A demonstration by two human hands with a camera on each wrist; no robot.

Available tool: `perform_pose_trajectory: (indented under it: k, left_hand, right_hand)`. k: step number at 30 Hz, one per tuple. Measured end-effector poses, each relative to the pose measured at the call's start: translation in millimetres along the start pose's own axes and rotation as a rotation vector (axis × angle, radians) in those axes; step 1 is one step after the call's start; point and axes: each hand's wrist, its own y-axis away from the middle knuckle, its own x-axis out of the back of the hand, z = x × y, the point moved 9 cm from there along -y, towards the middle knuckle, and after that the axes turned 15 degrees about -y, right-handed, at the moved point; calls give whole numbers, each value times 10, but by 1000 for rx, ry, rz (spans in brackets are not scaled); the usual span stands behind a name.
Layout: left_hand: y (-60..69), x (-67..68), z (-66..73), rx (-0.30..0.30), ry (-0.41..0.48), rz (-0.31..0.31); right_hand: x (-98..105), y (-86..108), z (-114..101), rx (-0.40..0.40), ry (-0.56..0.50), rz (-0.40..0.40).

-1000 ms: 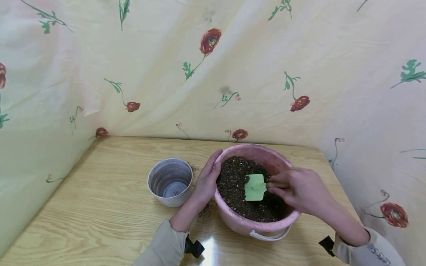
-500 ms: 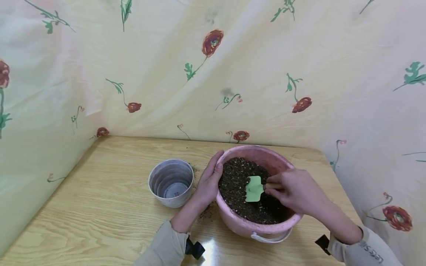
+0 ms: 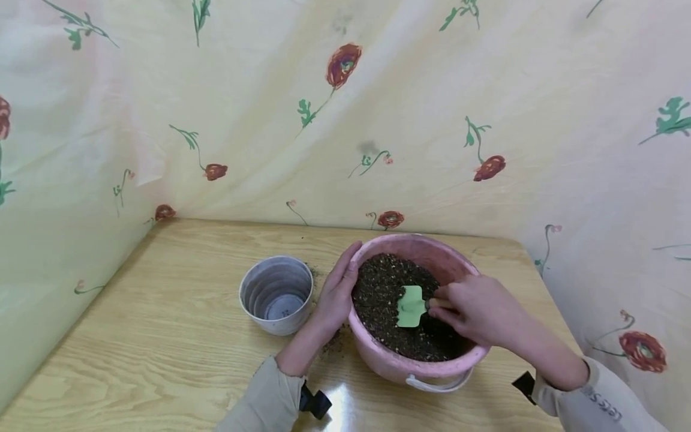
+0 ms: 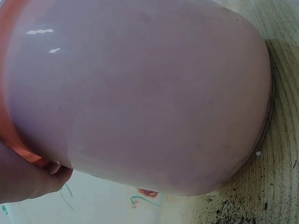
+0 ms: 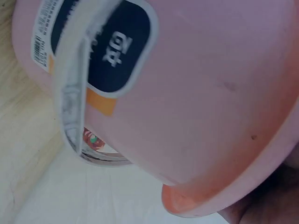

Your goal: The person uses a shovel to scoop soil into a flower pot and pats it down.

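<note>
In the head view a pink bucket (image 3: 378,354) holds dark soil (image 3: 380,288). My left hand (image 3: 336,297) grips the bucket's left rim, thumb near the edge; the left wrist view shows its fingers at the rim beside the bucket wall (image 4: 154,93). Inside the bucket, my right hand (image 3: 486,309) pinches the wooden handle of a small trowel, whose green blade (image 3: 411,306) lies over the soil. The right wrist view shows the bucket's outside (image 5: 196,93) and white handle (image 5: 72,102), with part of the right hand dark at the lower right corner.
Left of the bucket stands a grey-white pot (image 3: 283,327) with a few specks at its bottom. Crumbs of soil (image 3: 336,345) lie on the wooden table (image 3: 162,336) between the two. Flower-patterned cloth (image 3: 259,120) surrounds the table's back and sides.
Over the last second the trowel blade has shifted slightly left and tilted a little, with my right hand around its handle. My left hand stays on the rim.
</note>
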Motion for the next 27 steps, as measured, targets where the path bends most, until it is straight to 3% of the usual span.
perform_pose_trajectory:
  k: [7,14,27]
  left_hand:
    - [4,29,5,-16,-22,21]
    - [15,28,-27,-7,17,14]
    - [18,-6,-7,1,19,3]
  right_hand:
    - [-41,-37,10,29,-4,-76]
    - [-41,-2,32,22,-70,-8]
    - [-104,-33,82,-15,-139,-23]
